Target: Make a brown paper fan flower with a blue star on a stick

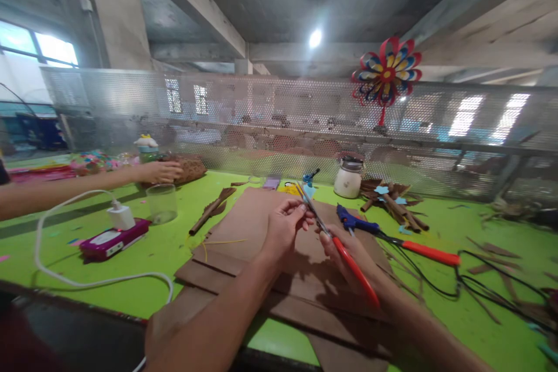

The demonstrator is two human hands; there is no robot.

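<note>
My right hand grips a pair of red-handled scissors, the metal blades pointing up and away from me. Close by the blades is my left hand, its thumb and fingers pinched together. Whatever it may hold is too small to make out. Both hands are above a stack of brown cardboard sheets on the green table. Right of the scissors lies a blue glue gun. Beyond my hands are a yellow item and a small blue object.
At left, another person's hand reaches over the table near a clear plastic cup. A purple power strip trails a white cable. A white jar and twisted brown paper pieces stand before a perforated metal screen.
</note>
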